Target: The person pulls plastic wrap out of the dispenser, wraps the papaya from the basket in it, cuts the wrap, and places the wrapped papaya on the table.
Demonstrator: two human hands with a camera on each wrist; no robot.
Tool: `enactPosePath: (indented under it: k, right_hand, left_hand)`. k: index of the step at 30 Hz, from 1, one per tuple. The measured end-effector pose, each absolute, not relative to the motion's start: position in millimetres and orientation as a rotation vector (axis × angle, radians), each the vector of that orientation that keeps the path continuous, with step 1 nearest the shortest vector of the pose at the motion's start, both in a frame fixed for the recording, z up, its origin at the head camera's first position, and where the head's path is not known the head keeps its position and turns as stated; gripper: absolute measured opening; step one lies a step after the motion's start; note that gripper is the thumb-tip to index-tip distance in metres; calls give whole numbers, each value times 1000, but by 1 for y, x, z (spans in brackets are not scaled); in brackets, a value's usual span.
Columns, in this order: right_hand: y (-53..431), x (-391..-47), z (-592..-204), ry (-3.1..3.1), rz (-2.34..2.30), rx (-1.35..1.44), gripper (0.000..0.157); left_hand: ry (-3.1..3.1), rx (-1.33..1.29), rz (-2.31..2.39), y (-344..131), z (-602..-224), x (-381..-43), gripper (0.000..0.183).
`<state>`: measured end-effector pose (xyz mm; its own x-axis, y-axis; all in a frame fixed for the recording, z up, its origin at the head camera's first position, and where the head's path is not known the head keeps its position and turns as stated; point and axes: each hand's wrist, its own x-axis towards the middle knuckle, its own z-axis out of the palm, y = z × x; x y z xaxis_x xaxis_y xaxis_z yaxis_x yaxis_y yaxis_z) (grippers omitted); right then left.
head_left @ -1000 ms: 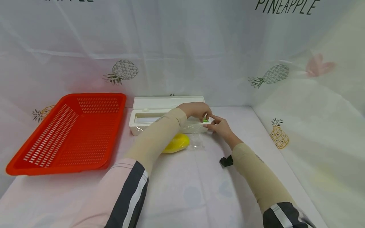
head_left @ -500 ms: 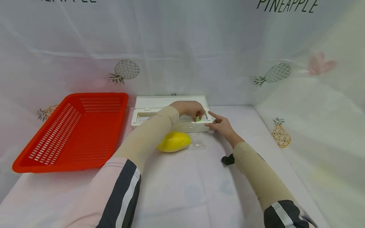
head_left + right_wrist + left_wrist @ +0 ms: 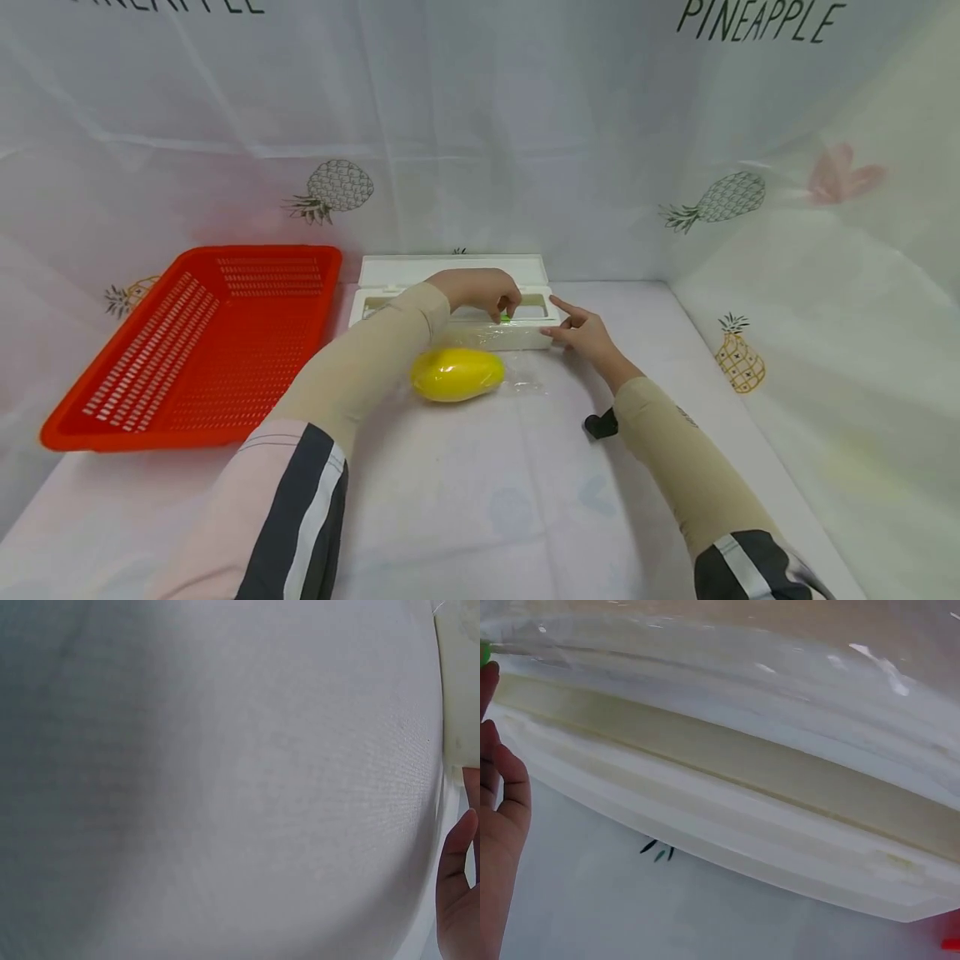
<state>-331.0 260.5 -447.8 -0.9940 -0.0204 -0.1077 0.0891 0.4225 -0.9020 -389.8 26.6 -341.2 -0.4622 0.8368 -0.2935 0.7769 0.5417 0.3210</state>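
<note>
A white cling film dispenser stands at the back with its lid raised. My left hand pinches the small green slide cutter on its front edge; in the left wrist view the cutter barely shows at the border. My right hand holds the dispenser's right end, thumb at the front and index finger on top. A glossy yellow toy fruit, perhaps a mango, lies just in front. Transparent film spreads beside it and up the dispenser's front.
A red perforated basket stands to the left of the dispenser. A black piece sticks out by the right wrist. White pineapple-print cloth hangs behind and to the right; a pale cloth covers the table.
My left hand has slid leftward along the dispenser with the green cutter, away from the right end. The right hand stays at that end. More of the yellow fruit now shows.
</note>
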Motion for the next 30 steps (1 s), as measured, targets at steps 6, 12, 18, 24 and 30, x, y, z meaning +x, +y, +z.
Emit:
enactPosePath:
  k: [6, 12, 18, 24, 30]
  right_hand:
    - [260, -331, -448, 2558, -1612, 76, 79]
    - [263, -331, -446, 2570, -1597, 88, 80]
    - [259, -330, -446, 2564, -1593, 99, 80]
    - [257, -328, -444, 2544, -1606, 103, 79]
    - [259, -326, -443, 2554, -1598, 81, 81]
  left_hand:
    - [2380, 1295, 125, 4, -341, -388, 12]
    - [2417, 1254, 104, -20, -339, -382, 12]
    - [2436, 1260, 84, -34, -337, -376, 13]
    - [2450, 1242, 29, -52, -337, -375, 13]
    - [2472, 1221, -6, -74, -335, -372, 14]
